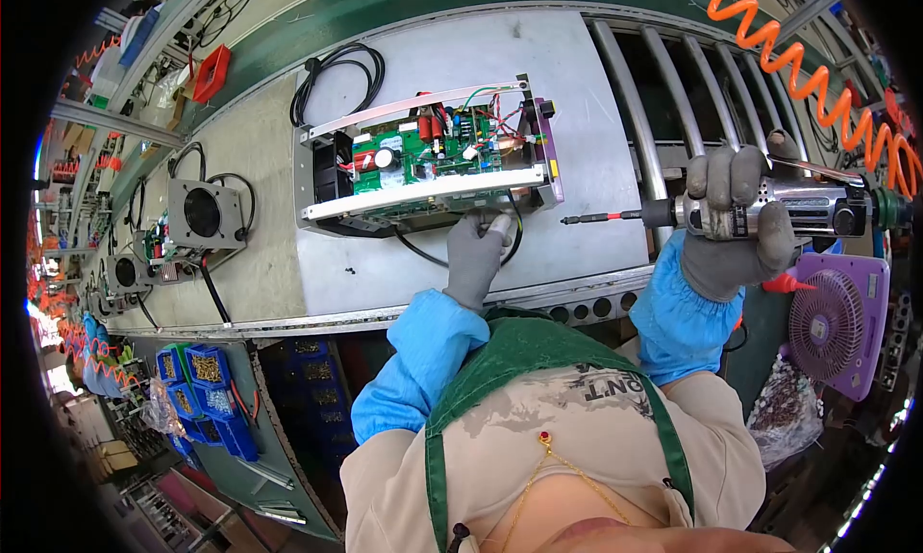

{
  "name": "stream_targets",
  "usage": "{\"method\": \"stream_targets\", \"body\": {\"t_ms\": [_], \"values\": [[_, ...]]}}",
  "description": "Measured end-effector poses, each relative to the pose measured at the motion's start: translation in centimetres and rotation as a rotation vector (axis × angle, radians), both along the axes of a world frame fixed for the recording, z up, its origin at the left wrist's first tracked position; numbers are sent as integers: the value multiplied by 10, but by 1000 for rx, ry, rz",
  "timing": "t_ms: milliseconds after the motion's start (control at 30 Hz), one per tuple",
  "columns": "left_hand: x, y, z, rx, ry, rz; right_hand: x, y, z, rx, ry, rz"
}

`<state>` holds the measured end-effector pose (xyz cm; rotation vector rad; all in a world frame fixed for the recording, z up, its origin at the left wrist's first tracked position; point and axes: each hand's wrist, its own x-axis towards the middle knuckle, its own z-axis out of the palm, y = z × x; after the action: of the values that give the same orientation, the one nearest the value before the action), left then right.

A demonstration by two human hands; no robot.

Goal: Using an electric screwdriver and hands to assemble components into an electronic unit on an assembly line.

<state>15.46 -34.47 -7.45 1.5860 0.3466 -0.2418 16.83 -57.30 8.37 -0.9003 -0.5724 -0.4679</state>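
Observation:
An open-frame electronic unit (442,149) with a green circuit board, metal side rails and a purple end panel lies on a pale metal plate. In front of its near side is my left hand (477,257), in a grey glove, its fingers pinched together; what they hold, if anything, is hidden. A black cable (420,251) from the unit loops past that hand. My right hand (735,216), also gloved, is wrapped round a silver air screwdriver (817,207). The tool lies level, its red-and-black bit (601,217) pointing left, apart from the unit.
Metal rollers (673,91) run beyond the plate's right side. An orange coiled air hose (798,62) hangs at the upper right. A purple fan (836,322) stands at right. More units with fans (204,216) sit to the left. Blue bins of screws (207,370) are below left.

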Motion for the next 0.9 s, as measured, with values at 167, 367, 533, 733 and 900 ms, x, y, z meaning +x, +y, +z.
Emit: {"method": "stream_targets", "body": {"t_ms": [167,367,533,733,900], "values": [[5,-4,-14,-36,-72,35,-3,6,5,41,35,-35],[20,-9,-10,1,17,-91,-6,11,8,28,31,-23],[22,-2,-8,-211,133,-86,-4,7,3,2,-36,84],[14,2,-1,48,50,-159,-5,10,6,16,24,-10],[-2,2,-16,363,-382,-41,-4,8,5,12,12,0]]}}
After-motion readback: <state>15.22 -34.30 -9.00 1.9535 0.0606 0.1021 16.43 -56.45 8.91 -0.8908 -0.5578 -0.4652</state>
